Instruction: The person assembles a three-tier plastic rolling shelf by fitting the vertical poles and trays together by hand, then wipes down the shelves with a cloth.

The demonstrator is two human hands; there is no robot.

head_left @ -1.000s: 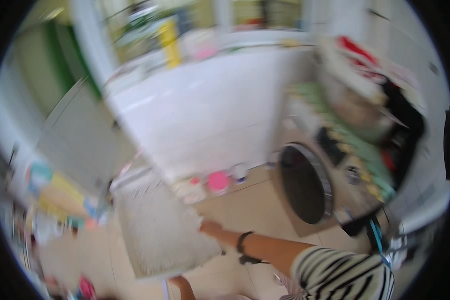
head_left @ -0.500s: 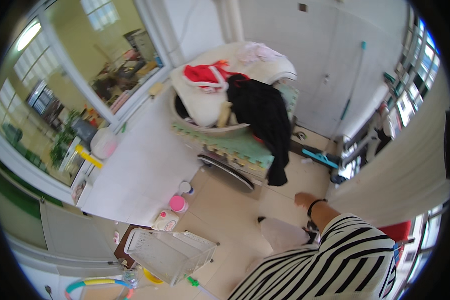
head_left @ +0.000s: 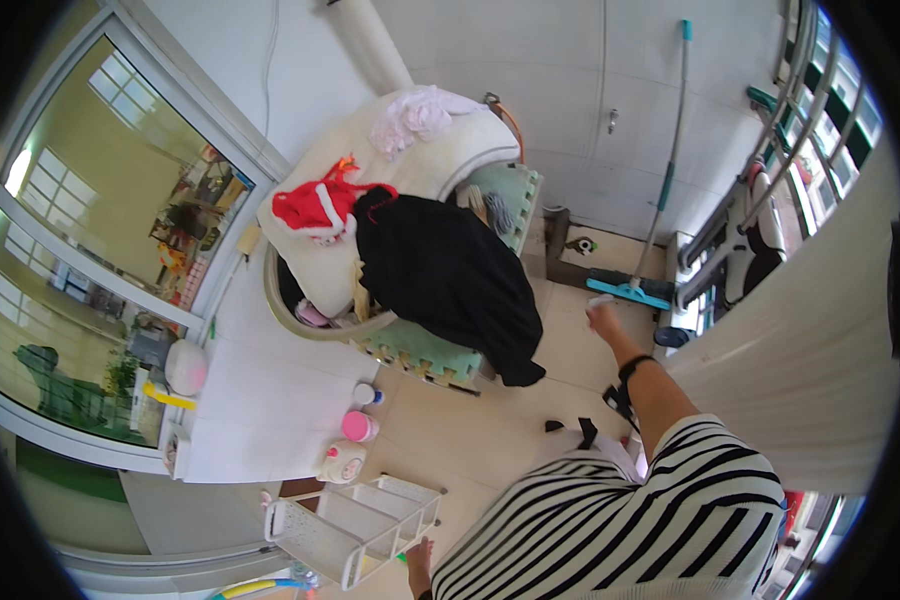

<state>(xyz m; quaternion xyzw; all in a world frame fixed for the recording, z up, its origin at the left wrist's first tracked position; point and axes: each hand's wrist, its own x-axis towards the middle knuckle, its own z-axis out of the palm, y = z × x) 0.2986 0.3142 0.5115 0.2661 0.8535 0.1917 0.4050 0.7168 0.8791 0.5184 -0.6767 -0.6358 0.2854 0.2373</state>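
My right hand (head_left: 601, 318), with a black band at the wrist, reaches forward over the tiled floor. Its fingers look loosely open. A small white thing (head_left: 599, 300) shows at its fingertips; it seems to lie on the floor beyond them. The blue squeegee (head_left: 631, 291) is just ahead of this hand. My left hand (head_left: 420, 563) hangs low beside a white wire rack (head_left: 355, 520), open, with nothing seen in it. Ahead, a large round tub (head_left: 320, 328) holds cream bedding (head_left: 320, 200). A black garment (head_left: 450, 270) and a red-and-white piece of clothing (head_left: 315, 210) lie on top.
Green foam mats (head_left: 425, 352) sit under the tub. Along the left wall stand a white bottle (head_left: 342, 463), a pink tub (head_left: 359, 426) and a white jar (head_left: 367, 394). A pale curtain (head_left: 780, 380) and metal rails (head_left: 770, 150) line the right side.
My view has turned and come nearer the squeegee, so the laundry tub appears further left. My right hand has moved forward toward the squeegee. My left hand has come into view by the rack.
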